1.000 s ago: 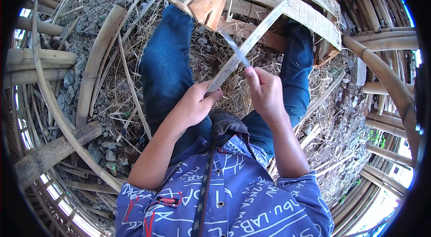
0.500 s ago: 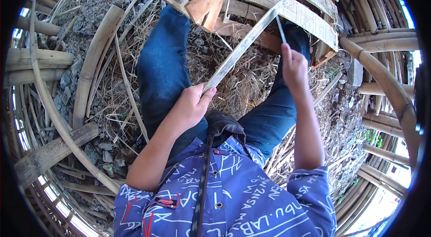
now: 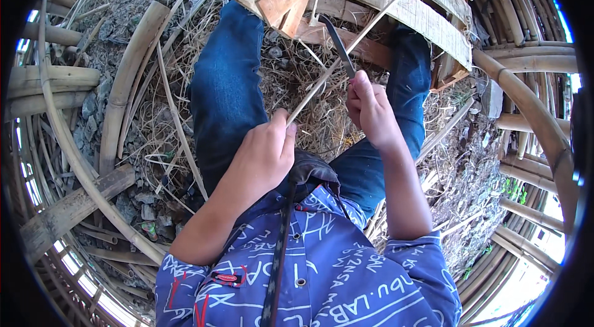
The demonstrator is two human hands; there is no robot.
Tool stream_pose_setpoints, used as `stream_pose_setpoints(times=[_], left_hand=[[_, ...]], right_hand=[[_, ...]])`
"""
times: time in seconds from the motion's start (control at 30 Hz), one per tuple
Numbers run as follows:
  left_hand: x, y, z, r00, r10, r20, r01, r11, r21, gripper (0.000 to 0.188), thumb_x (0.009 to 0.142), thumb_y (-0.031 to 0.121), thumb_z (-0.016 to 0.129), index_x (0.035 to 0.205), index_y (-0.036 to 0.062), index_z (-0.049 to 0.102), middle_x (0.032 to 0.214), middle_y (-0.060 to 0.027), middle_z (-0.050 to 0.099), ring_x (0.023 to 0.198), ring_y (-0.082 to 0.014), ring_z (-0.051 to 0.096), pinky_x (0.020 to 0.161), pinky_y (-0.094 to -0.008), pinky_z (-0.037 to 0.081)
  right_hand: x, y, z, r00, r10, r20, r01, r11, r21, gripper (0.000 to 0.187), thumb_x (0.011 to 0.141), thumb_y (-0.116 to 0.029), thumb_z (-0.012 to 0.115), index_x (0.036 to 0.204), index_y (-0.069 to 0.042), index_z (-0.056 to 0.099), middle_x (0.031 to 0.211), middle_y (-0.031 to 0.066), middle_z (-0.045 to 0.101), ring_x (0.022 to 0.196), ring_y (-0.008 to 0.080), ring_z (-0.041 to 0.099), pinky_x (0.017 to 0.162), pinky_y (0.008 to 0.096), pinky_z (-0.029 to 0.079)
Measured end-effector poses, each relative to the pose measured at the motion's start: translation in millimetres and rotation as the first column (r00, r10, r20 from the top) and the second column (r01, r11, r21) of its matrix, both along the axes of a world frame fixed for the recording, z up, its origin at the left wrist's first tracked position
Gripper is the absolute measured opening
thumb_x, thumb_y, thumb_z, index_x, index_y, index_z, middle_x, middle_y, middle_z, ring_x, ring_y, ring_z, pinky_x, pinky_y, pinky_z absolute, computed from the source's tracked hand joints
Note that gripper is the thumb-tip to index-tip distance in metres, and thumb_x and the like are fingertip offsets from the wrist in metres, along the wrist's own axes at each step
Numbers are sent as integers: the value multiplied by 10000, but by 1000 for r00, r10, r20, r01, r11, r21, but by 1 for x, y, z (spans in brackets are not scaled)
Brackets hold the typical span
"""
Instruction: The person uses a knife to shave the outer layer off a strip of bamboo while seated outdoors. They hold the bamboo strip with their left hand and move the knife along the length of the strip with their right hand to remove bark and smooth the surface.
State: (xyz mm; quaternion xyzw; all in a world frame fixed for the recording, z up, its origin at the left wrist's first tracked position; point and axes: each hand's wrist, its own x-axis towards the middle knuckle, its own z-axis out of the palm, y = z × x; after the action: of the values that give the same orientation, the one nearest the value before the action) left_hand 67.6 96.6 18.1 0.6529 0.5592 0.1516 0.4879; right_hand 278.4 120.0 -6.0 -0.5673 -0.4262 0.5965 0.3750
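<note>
My left hand [image 3: 260,150] is closed around the near end of a long, pale bamboo strip [image 3: 374,21]. The strip slants away up to the right, its narrow side showing, and its far end lies over a slatted wooden bench or pallet [image 3: 427,21]. In my right hand [image 3: 373,107] is a knife, gripped in a fist with the thumb along it. Its dark blade [image 3: 337,41] points away and leftward, crossing the strip around mid-length; whether it touches the strip I cannot tell. The knife's handle is mostly hidden by my fingers.
My legs in blue jeans [image 3: 224,79] are spread on both sides of the work. Straw and shavings [image 3: 318,126] cover the ground between them. Bamboo poles [image 3: 133,79] lie at the left over grey stones, and a bamboo framework [image 3: 535,64] stands at the right.
My right hand has moved left and nearer, bringing the knife from the strip's far end to its middle and swinging the blade leftward. The strip has turned from its broad face to its narrow side.
</note>
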Motion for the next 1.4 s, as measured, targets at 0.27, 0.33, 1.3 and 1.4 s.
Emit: stream_pose_setpoints(times=[0.27,0.33,1.3,1.4], left_hand=[[-7,3,-2,998,-61,-27,63,995,76,197,953,153,496,981,-36,451,691,-257,588,707,-450,611,591,-484,446],[-8,4,-1,998,-48,32,46,996,71,210,951,171,512,969,-31,454,675,-243,583,690,-434,620,582,-467,450],[-19,7,13,981,-15,-195,67,962,264,353,883,258,681,933,7,438,624,-249,566,669,-446,614,537,-451,460],[-16,9,2,982,-10,-187,66,954,294,362,870,259,694,924,4,443,631,-252,567,676,-444,616,539,-457,461]], right_hand=[[6,-3,-2,790,-130,-599,-112,930,-350,586,964,-665,284,650,-171,303,506,-68,196,401,68,150,387,256,115],[6,-4,-2,749,-142,-648,-132,925,-355,589,959,-673,288,650,-172,306,506,-69,195,398,66,150,383,253,117],[-6,-53,9,848,-306,433,205,942,265,317,988,-265,544,920,34,623,598,67,536,539,117,487,513,306,404],[-3,-53,6,965,-230,124,224,973,62,285,1003,-232,522,899,16,618,645,-23,479,571,57,441,487,246,345]])
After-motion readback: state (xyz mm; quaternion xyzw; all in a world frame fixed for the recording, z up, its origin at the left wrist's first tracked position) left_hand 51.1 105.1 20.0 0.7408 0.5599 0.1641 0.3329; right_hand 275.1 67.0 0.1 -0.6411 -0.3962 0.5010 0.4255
